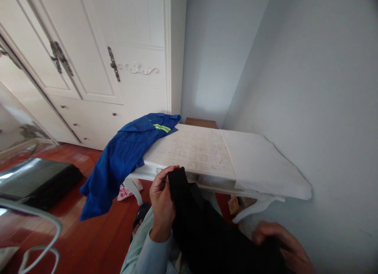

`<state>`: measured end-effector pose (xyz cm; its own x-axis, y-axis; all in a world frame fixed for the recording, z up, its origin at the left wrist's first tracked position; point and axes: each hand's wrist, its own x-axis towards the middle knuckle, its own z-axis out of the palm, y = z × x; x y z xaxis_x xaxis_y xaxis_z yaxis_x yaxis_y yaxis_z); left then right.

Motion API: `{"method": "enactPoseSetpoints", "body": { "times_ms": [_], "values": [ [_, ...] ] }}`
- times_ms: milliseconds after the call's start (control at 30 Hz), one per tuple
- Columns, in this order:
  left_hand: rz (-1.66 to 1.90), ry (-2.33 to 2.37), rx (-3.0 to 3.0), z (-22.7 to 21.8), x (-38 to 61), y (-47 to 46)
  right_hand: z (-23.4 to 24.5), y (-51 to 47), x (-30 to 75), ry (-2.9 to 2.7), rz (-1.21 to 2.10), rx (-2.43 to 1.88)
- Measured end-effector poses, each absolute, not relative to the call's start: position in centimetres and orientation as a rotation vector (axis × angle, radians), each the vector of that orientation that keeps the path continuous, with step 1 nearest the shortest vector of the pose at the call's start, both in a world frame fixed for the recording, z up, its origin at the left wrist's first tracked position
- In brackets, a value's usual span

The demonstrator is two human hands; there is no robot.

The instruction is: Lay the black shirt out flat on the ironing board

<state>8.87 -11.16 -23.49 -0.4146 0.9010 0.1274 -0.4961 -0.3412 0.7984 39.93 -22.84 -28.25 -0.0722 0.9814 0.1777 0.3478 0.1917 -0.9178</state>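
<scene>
A black cloth garment spreads over my lap, its exact kind unclear. My left hand pinches its upper end, a folded band, just in front of the table edge. Lower right, my right hand is blurred, with its fingers curled at the other end of the black cloth and partly hidden by it. A blue garment with yellow-green and silver stripes lies over the left end of the white table and hangs down toward the floor.
A white cloth covers the table's right part, against the grey wall. Behind stands a white wardrobe. On the red wood floor at left are a black case-like object and a pale curved tube. Bags sit under the table.
</scene>
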Motion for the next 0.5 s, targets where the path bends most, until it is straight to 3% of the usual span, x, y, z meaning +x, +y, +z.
{"method": "enactPoseSetpoints", "body": {
  "times_ms": [200,367,500],
  "values": [
    [1.936,0.834,0.763,-22.8,9.3,-11.8,-28.6,-20.1,36.0,-1.072,1.221,-1.254],
    [1.902,0.822,1.042,-23.2,9.6,-12.4,-29.4,-17.2,30.4,-1.242,1.411,-1.157],
    [1.854,0.756,1.262,-22.9,9.8,-13.3,-30.9,-14.5,27.5,-1.494,1.363,-1.080]
  ]
}}
